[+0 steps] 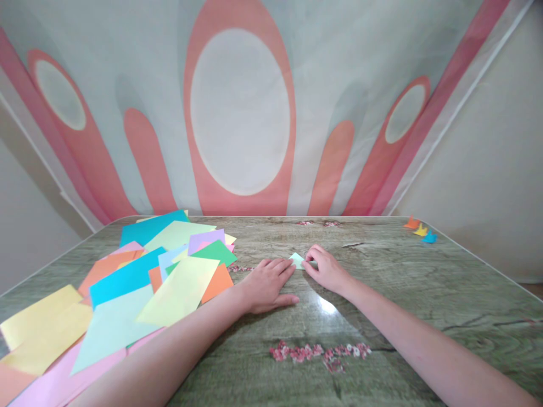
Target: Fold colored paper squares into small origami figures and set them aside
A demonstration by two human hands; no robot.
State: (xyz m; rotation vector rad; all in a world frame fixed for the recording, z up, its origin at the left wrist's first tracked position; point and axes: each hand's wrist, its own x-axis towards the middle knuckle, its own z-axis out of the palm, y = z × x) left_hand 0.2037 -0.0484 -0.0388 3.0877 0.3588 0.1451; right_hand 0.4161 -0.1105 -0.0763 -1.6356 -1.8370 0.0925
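Observation:
A small pale green piece of paper (297,260), folded to a pointed shape, lies on the table between my hands. My left hand (269,282) rests flat on the table with its fingers stretched out, fingertips on the paper's left edge and thumb apart. At the paper's right corner, the thumb and fingers of my right hand (324,268) are pinched together. The curled fingers partly hide that corner.
Many coloured paper sheets (180,291) overlap in a loose pile on the left, partly under my left forearm. Small folded paper figures in orange (411,223), yellow (421,230) and blue (430,237) stand at the far right edge. A patterned cloth (240,113) hangs behind the table.

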